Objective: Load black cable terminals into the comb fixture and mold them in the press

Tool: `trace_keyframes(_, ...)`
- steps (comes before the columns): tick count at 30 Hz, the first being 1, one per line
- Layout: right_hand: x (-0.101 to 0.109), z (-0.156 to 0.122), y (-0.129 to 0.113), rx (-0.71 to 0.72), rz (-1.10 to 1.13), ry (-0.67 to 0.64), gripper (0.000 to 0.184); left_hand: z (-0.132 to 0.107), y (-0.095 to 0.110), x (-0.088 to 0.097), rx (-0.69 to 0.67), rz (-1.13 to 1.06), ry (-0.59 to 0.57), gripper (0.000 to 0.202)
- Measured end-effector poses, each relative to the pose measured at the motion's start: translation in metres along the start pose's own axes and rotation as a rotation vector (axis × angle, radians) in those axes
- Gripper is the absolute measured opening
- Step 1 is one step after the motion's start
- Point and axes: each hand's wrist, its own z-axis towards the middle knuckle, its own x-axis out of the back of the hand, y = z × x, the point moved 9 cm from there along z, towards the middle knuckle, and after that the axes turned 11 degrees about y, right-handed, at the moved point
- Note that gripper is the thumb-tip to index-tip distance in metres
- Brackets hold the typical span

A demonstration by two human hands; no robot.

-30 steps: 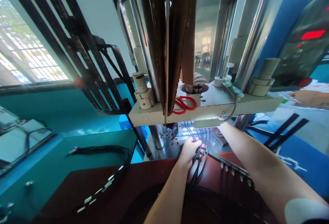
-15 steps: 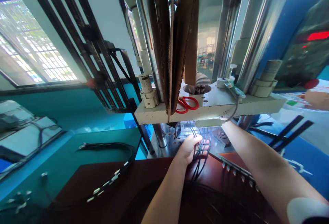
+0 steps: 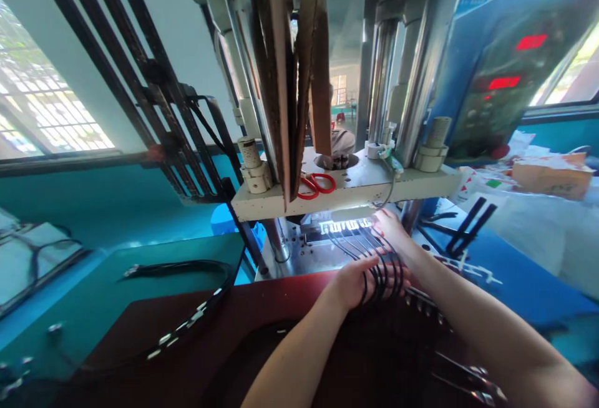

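Observation:
Several black cables (image 3: 374, 258) run from the dark red table (image 3: 196, 333) into the lit mould (image 3: 341, 228) under the press plate (image 3: 346, 193). My left hand (image 3: 362, 280) lies over these cables at the table's far edge, fingers curled around them. Further in, my right hand (image 3: 390, 228) reaches beneath the plate to the cable ends at the mould. Its fingertips are partly hidden in the glare.
Red-handled scissors (image 3: 317, 184) lie on the press plate between the steel columns (image 3: 416, 77). Another bundle of black cables (image 3: 187, 308) lies on the table at left. A blue control panel (image 3: 505, 77) with red readouts stands at right, a cardboard box (image 3: 547, 174) beyond it.
The view has pulled back and shifted. My left hand has slid back toward me along the cables. My right hand, earlier hidden under the plate, now shows at the mould.

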Motion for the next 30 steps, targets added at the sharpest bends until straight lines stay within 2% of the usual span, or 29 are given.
trace_keyframes(5, 0.037, -0.028, -0.01, -0.054, 0.099, 0.084, 0.026, -0.012, -0.029, -0.028, 0.073, 0.078, -0.012, 0.029)
trace_keyframes(9, 0.081, -0.042, -0.023, -0.046, 0.151, 0.23, 0.024, -0.023, -0.051, -0.036, 0.169, 0.174, 0.02, 0.025)
trace_keyframes(14, 0.144, -0.065, -0.037, -0.037, 0.195, 0.377, 0.028, -0.042, -0.086, -0.046, 0.32, 0.43, -0.042, 0.027)
trace_keyframes(18, 0.182, -0.091, -0.04, -0.012, 0.216, 0.458, 0.032, -0.05, -0.105, -0.05, 0.429, 0.556, -0.062, 0.028)
trace_keyframes(23, 0.201, -0.116, -0.017, -0.015, 0.246, 0.56, 0.036, -0.062, -0.126, -0.054, 0.53, 0.662, -0.1, 0.036)
trace_keyframes(27, 0.213, -0.116, -0.015, 0.009, 0.257, 0.599, 0.041, -0.1, -0.159, -0.055, 0.718, 0.92, -0.319, 0.05)
trace_keyframes(28, 0.22, -0.115, -0.019, 0.025, 0.251, 0.608, 0.041, -0.106, -0.16, -0.056, 0.707, 0.949, -0.327, 0.051)
trace_keyframes(30, 0.236, -0.113, -0.028, 0.051, 0.213, 0.619, 0.042, -0.106, -0.147, -0.064, 0.56, 0.928, -0.271, 0.05)
